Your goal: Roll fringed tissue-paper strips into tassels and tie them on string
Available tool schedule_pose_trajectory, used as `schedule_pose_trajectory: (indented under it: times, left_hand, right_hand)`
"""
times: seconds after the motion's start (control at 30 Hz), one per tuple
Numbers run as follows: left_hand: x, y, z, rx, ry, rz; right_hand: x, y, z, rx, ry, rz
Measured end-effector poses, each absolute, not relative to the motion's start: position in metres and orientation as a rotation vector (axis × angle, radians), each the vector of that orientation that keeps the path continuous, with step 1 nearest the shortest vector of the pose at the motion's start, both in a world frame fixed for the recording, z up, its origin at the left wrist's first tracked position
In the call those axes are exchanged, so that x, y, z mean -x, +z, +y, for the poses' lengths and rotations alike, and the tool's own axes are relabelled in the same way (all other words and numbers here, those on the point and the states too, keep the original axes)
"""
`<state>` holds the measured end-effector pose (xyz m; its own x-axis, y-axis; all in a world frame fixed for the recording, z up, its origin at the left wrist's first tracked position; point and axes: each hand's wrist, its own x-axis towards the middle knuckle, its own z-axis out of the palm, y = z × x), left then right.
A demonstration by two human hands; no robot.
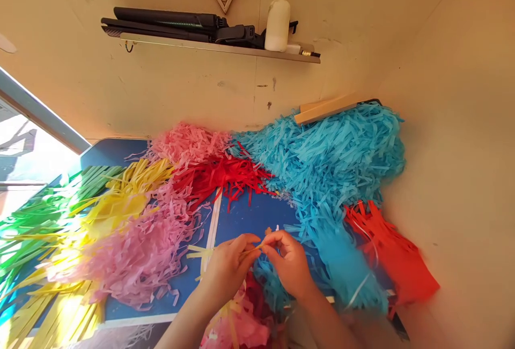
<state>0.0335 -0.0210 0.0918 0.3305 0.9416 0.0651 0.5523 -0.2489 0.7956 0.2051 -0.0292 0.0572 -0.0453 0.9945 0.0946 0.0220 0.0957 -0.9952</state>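
Over the middle of the blue table (249,220), my two hands meet fingertip to fingertip. My left hand (229,266) is closed on a thin, twisted yellow paper strip (253,250). The thumb and forefinger of my right hand (288,263) pinch the other end of it. Pale yellow strip ends (199,252) stick out past my left hand. Beneath my wrists lies a pink fringed paper bundle (241,322), partly hidden by my arms. Blue paper fringe (273,284) shows under my right hand.
Shredded blue tissue (338,161) is heaped at the right, beside red-orange fringe (398,258). Red (225,177), pink (189,145), lilac (137,258), yellow (116,212) and green fringe (36,215) spread leftward. A wall shelf (193,43) holds a white squeeze bottle (278,19) and a black hair straightener (169,22).
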Motion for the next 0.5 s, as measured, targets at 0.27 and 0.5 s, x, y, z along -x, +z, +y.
schedule_pose_trajectory:
  times: [0.27, 0.5]
  left_hand:
    - [-0.027, 0.096, -0.018, -1.691, 0.735, 1.194]
    - [-0.026, 0.097, -0.017, -1.821, 0.796, 1.230]
  right_hand:
    - [-0.208, 0.059, -0.033, 1.130, 1.169, -1.353]
    - [-0.211, 0.069, -0.031, 1.232, 1.202, -1.373]
